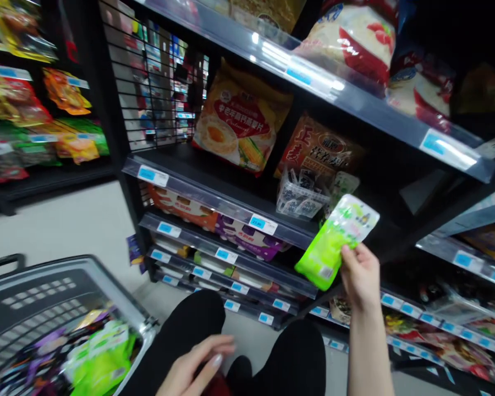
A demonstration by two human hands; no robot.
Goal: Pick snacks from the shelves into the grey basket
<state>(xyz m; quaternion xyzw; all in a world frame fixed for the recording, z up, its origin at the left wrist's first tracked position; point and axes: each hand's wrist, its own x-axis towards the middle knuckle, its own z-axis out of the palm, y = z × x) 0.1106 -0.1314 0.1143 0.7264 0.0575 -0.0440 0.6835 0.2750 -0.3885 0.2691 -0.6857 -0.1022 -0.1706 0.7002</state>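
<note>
My right hand [361,272] pinches the lower right edge of a bright green snack packet [328,245] with a whitish top, raised in front of the shelf. Just behind the packet, a clear plastic tub [301,195] of small wrapped pieces stands on the shelf, and another whitish-green packet [346,184] is partly hidden there. My left hand [196,366] hovers low over my lap with its fingers stretched out, slightly blurred and holding nothing I can see. Similar green packets [105,355] lie in the grey basket [37,291] at lower left.
Bags of oatmeal [241,118] stand on the black shelf [181,157], with boxed goods [247,234] on the tier below. Large bags [355,41] sit on the upper shelf, whose edge [313,74] juts out overhead. A wire grid [152,77] closes the shelf's left end. Dark purple packets [28,352] fill the basket's left side.
</note>
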